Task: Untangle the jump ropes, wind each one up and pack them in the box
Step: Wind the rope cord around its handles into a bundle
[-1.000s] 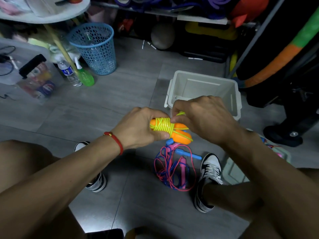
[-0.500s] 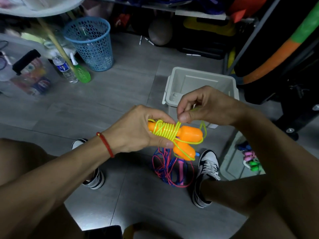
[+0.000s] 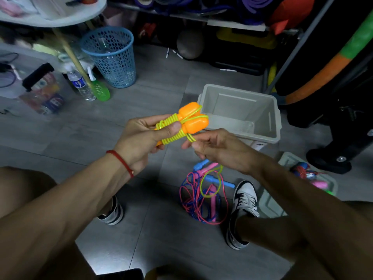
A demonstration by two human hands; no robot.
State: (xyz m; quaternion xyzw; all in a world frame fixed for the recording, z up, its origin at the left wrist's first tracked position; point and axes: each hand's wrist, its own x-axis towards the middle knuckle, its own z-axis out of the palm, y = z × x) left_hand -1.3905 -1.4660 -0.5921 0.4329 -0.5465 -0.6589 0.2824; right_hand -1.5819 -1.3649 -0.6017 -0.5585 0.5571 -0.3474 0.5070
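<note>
At the centre of the frame the orange-handled jump rope (image 3: 187, 122), wound with yellow-green cord, is gripped by the left hand (image 3: 145, 136), thumb pressed on the coils. A loose cord loop is pinched by the right hand (image 3: 218, 148). The grey box (image 3: 276, 126) stands just beyond, right of centre. Tangled pink and blue ropes (image 3: 203, 199) lie on the floor below.

Dim room, wide-angle bending, blurred left edge

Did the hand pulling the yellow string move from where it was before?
Yes. The right hand was above the orange handles, near the white box rim; now it is lower, below them.
</note>
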